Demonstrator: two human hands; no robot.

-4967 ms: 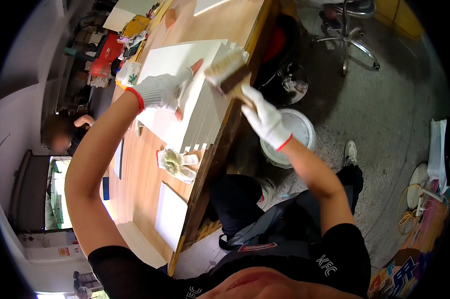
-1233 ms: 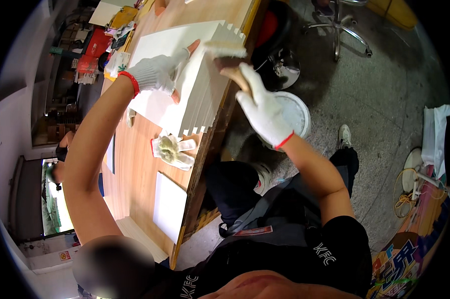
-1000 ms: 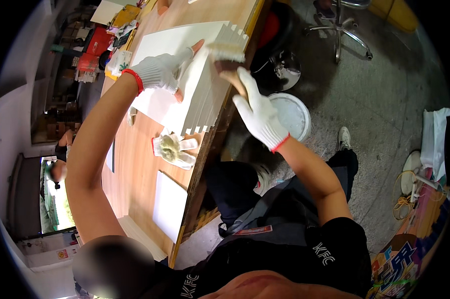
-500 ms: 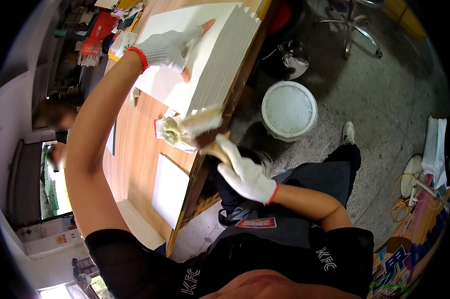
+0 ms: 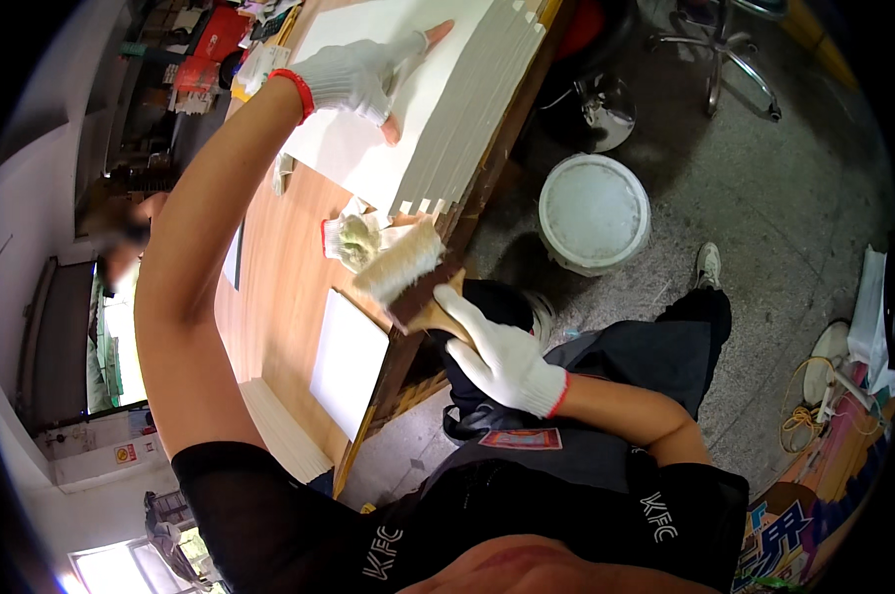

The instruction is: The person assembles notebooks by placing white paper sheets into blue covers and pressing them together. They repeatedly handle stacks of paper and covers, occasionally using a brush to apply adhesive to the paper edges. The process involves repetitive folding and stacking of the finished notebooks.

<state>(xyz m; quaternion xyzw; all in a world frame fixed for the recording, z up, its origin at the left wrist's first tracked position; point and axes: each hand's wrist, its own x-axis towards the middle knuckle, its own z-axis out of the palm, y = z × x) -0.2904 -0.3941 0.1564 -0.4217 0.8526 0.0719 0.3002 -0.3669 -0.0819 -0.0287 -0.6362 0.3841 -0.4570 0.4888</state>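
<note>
My left hand (image 5: 358,79), in a white knit glove with a red cuff, lies spread on a stack of white sheets (image 5: 344,148), its thumb and a finger bare at the tips. The stack's right edges are fanned in steps. My right hand (image 5: 507,361), gloved too, is closed round the wooden handle of a wide brush (image 5: 408,277). Pale bristles and a dark brown band show on the brush, held over the table's edge, apart from the stack. Beside the bristles lies a soiled, crumpled white glove (image 5: 353,238).
On the wooden table (image 5: 279,317) lie a white board (image 5: 349,361) and another stack of pale sheets (image 5: 284,428). A white round bucket (image 5: 594,213) stands on the floor to the right, near a chair base (image 5: 720,54). Another person (image 5: 121,238) is at the far left.
The brush has drawn back from the stack's near corner toward me, and its blur has gone. My left hand stays on the stack. The whole view has shifted slightly.
</note>
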